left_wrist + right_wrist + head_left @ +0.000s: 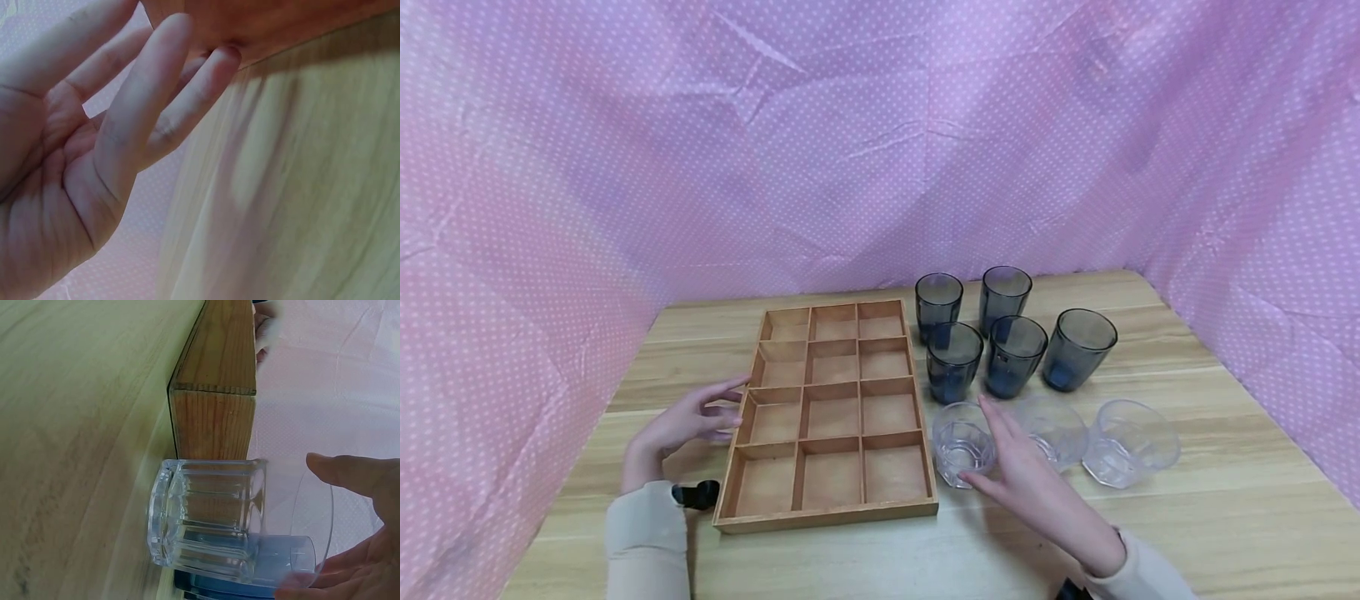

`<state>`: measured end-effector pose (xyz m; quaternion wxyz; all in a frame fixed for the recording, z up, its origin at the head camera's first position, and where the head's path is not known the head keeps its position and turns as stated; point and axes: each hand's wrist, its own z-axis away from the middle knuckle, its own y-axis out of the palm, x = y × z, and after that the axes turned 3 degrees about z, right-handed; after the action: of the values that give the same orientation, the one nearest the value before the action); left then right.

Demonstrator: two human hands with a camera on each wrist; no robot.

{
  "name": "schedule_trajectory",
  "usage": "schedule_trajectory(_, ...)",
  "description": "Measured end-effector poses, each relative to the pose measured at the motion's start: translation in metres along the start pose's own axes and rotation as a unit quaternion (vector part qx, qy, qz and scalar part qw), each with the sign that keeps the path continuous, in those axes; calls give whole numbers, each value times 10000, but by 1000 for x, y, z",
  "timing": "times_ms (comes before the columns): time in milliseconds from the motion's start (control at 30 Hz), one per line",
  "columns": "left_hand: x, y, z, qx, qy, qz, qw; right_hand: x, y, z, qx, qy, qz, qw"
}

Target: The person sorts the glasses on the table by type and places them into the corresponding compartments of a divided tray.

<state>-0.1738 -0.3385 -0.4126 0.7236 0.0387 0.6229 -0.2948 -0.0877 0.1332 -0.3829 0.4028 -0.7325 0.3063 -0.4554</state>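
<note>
The right hand is held over the rim of the nearest clear faceted tumbler, with thumb and fingers parted widely about its mouth. Nothing is clasped by this grip; whether the rim is brushed by a fingertip cannot be told. The tumbler is stood upright on the tabletop, just beside the right wall of the wooden compartment box, near that box's near right corner.

It would probably be found stiff, smooth and somewhat slippery, with its weight carried low in the thick base (glass or hard plastic cannot be told apart here, so fragility is best assumed). A hold seems best taken from opposite sides of the faceted body, below the thin rim, where a squeeze would be borne more safely.

The left hand is placed at the box's left wall, its fingers loosely extended and nothing grasped; by the left wrist view, the wood appears to be touched by a fingertip.

Farther out, a second clear tumbler is partly hidden behind the right hand, and a third clear tumbler is set nearer the tabletop's right edge. Beyond these, toward the tabletop's far edge, five smoke-grey tumblers are grouped to the right of the box. The far, left and right edges are bordered by pink polka-dot cloth.
</note>
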Motion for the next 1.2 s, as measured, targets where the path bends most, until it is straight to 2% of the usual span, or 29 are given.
schedule_trajectory(300, 6, -2, 2, 28, 141, 20, 9999, 0, 3, 1, -137, 33, 123, 9998)
schedule_trajectory(667, 17, -1, -3, -13, 254, 108, 9996, -1, 5, 2, -362, 153, 6, 9992)
schedule_trajectory(1000, 23, 0, -4, 94, 479, 322, 9983, -1, 2, 2, -609, 133, -119, 9980)
schedule_trajectory(1200, 23, -1, -4, 106, 453, 262, 9986, 0, -3, 0, -813, 25, -136, 9966)
